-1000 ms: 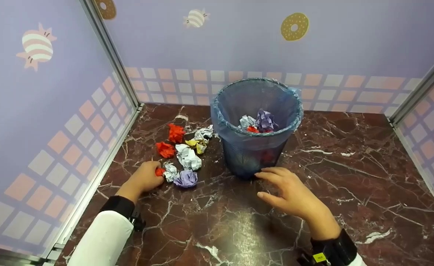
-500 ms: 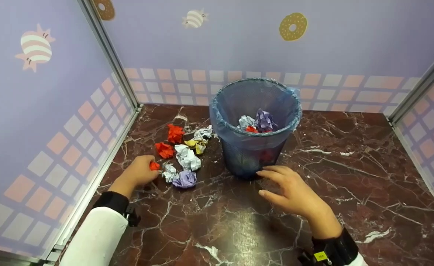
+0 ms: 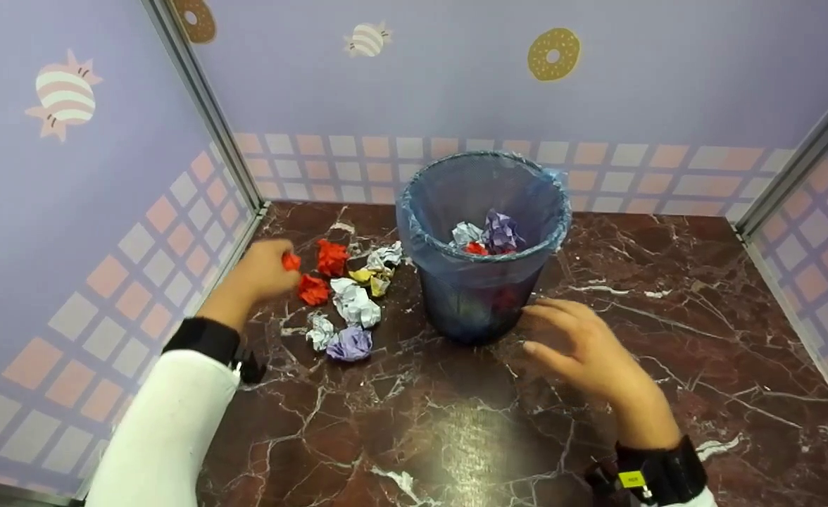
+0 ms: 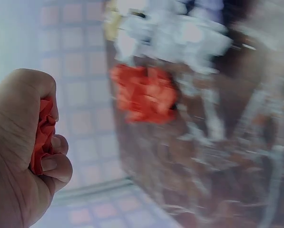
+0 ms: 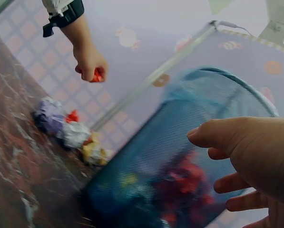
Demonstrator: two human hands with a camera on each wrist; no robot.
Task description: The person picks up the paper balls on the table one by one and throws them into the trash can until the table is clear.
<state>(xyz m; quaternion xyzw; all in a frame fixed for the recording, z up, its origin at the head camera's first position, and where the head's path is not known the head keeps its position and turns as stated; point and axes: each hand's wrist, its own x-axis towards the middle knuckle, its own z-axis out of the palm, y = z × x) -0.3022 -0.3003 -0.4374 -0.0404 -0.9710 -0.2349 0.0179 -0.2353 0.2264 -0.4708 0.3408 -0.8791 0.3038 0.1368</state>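
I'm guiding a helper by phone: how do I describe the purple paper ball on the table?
Find the blue-lined bin on the dark marbled table. Left of it in the head view lies a cluster of crumpled papers; the purple paper ball sits at the cluster's near end, beside a white one. No other ball outside the bin is purple.

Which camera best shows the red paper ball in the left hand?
The left wrist view: there the red paper ball looks largest, its creases visible though the left hand covers part. The head view shows only a small piece past the hand; the right wrist view, a small red patch in the background.
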